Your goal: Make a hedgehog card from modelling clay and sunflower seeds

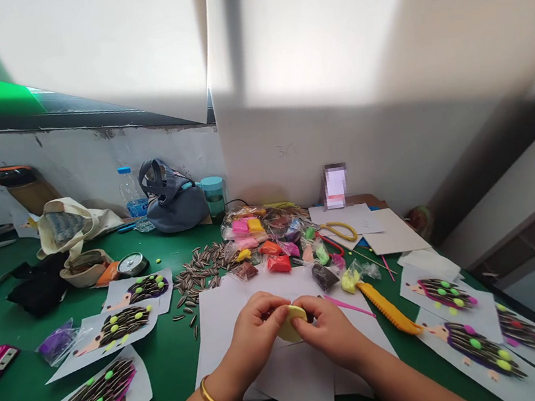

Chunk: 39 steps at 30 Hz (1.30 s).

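Note:
Over white paper sheets point(223, 313) my left hand point(260, 331) and my right hand point(333, 334) come together. Both pinch a flattened piece of pale yellow modelling clay point(290, 334) between thumbs and fingers. Part of the clay is covered by the fingers. A pink plastic stick point(352, 307) lies just beyond my right hand, with an opened bag of yellow clay point(352, 280) and a yellow tool with a wavy edge point(386, 306) near it. Sunflower seeds point(202, 269) are heaped to the far left of the paper. Behind the hands are several clay packets point(276, 264).
Hedgehog pictures of clay and seeds lie at the left point(100, 396) and right point(477, 343) on the green table point(171, 386). Yellow-handled scissors point(341, 230), a phone point(336, 185), a grey-blue bag point(175, 200) and a water bottle point(134, 202) stand or lie farther back.

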Each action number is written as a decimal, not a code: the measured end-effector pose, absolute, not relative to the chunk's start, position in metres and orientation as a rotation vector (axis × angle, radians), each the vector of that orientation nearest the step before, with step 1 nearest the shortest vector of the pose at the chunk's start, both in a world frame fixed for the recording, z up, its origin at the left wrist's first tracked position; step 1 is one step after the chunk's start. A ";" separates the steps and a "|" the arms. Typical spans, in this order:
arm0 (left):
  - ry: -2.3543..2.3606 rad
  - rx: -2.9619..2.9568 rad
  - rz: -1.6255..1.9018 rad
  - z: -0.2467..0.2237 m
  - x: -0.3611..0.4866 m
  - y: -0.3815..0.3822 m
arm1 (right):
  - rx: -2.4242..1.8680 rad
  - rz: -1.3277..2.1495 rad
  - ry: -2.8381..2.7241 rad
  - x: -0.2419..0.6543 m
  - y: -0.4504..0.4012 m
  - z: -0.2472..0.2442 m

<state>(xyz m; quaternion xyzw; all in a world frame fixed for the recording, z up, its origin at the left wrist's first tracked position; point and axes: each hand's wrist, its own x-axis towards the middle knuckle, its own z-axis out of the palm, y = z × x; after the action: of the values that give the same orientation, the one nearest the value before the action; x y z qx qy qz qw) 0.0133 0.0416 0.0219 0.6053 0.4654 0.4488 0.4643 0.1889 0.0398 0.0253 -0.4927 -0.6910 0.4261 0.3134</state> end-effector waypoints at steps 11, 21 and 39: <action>1.138 1.383 1.089 0.024 0.015 0.040 | -1.241 1.049 -1.872 0.190 0.040 0.023; 1.100 1.227 1.091 0.018 0.016 0.041 | -1.211 1.130 -1.815 0.192 0.041 0.023; 1.093 1.272 1.061 0.017 0.017 0.042 | -1.167 1.134 -1.734 0.193 0.041 0.021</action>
<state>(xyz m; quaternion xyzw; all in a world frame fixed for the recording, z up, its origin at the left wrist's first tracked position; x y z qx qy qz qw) 0.0167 0.0422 0.0170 0.5365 0.4612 0.4477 0.5469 0.1928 0.0405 0.0212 -0.4554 -0.6766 0.4427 0.3726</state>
